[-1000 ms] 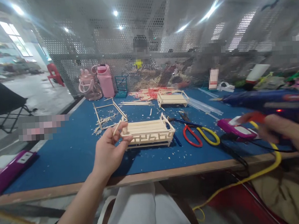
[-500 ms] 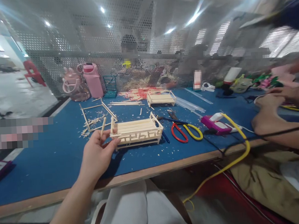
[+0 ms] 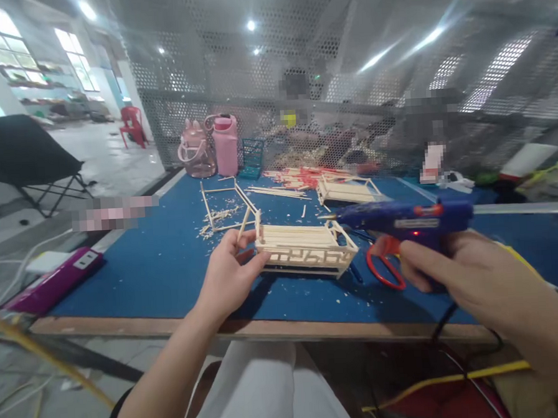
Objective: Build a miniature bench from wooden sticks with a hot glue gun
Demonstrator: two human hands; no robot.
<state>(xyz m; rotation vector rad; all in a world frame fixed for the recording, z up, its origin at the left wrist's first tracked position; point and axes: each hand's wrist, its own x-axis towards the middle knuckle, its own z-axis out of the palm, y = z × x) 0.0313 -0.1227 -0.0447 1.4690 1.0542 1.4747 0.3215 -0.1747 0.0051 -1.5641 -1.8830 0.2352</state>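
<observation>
A blue-topped desk [image 3: 147, 284] is seen from the worker's own seat, with both bare hands in view. Near the middle of the desk stands a small slatted wooden model [image 3: 304, 248], upright on short legs, built of pale sticks with a pierced pattern along its near side. The left hand [image 3: 233, 270] has it by its left end: the grip is pinched nearly together, thumb on the near side and fingers behind the corner, so most of the model extends to the right of the grip. A short pale stick [image 3: 245, 224] slants up from those same fingers.

The right hand [image 3: 469, 264] has its grip wrapped around the handle of a blue glue gun [image 3: 401, 218], whose red light is lit. The gun points left, its nozzle close to the model's right end; whether they touch cannot be told.

Just beyond that end, partly covered by the right hand, lie scissors with a red handle loop [image 3: 388, 272]. Farther back are a second slatted model [image 3: 348, 191], an open stick frame [image 3: 211, 206] with wood chips [image 3: 221, 218] around it, and a heap of red-and-pale sticks [image 3: 300, 175].
</observation>
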